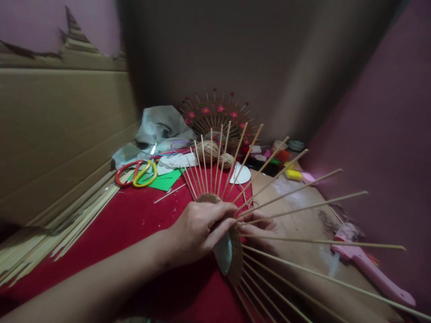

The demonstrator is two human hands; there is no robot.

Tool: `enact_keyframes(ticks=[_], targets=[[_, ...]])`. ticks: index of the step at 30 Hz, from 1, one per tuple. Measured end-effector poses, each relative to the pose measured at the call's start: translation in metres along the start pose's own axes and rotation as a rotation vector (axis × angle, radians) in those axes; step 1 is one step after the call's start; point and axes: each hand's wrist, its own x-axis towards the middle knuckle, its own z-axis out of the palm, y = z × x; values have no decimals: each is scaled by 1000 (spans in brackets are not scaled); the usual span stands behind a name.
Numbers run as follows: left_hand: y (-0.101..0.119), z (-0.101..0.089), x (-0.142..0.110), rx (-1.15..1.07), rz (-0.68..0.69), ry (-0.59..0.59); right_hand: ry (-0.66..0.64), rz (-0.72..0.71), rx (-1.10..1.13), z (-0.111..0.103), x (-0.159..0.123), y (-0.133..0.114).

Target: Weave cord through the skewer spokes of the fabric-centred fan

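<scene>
A fan frame of thin wooden sticks (292,241) spreads out from a small rounded base with a brown twine-like band (237,262) and a pale inner face (222,253). My left hand (202,229) is closed around the base, its thumb and forefinger pressed at the band. Behind the sticks, my right hand (261,226) has its fingertips pinched together close to the left fingers, at the foot of the sticks. What lies between those fingertips is too small to make out. A loose length of twine (245,196) curls just above the right hand.
Red cloth (148,224) covers much of the table. Beyond the frame are twine balls (207,151), scissors (145,175), green paper (166,180) and a finished flowered fan (215,110). Loose sticks (77,215) lie left beside cardboard (63,134); a pink glue gun (370,264) lies right.
</scene>
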Motion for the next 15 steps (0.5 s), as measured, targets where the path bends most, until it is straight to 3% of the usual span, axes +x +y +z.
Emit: enact_keyframes(ticks=[3,8,11,15], targets=[[1,-2,6,23,35,9,30,-14,3,3,1,-2],[2,-10,16,23,-22,-136,-19,-21,-15,1,0,-5],[2,-12,18,20,-66,-188,-65,-35,-128,-4,-2,-9],[3,-10,17,28,-93,-180,-18,-59,-288,-11,-8,-18]])
